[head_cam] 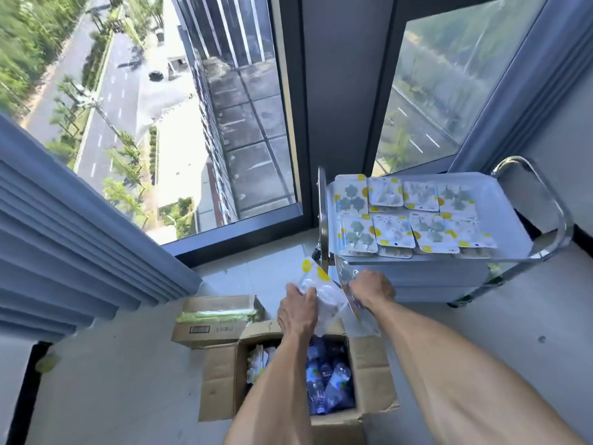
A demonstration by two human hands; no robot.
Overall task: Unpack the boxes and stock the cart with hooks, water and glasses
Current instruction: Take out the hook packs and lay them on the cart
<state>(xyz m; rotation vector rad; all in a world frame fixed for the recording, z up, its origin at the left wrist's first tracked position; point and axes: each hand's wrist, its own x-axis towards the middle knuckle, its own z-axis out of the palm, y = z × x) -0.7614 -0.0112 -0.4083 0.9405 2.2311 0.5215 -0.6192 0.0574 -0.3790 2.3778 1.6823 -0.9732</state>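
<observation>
1. Head view: hook packs (324, 295) are held between both hands above the open box (369, 374), just in front of the cart (529, 194).
2. The left hand (296, 308) is curled around one clear pack from the left side, and the right hand (372, 289) is clamped on a second pack at its upper edge. The packs seem to be separated here, probably so that they can be laid flat one by one.
3. The top tray of the cart is already covered by two rows of hook packs (414, 215), placed side by side and partly overlapping. This flat order is judged to save place and keep the packs visible.
4. Inside the open box, more hook packs (256, 361) are standing at the left, and water bottles (327, 380) with blue labels are lying at the right.
5. A second box (211, 319) is seen on the floor behind, with something green and white inside; what it is cannot be told.
6. No glasses are recognised anywhere, and the lower shelves of the cart are mostly hidden.
</observation>
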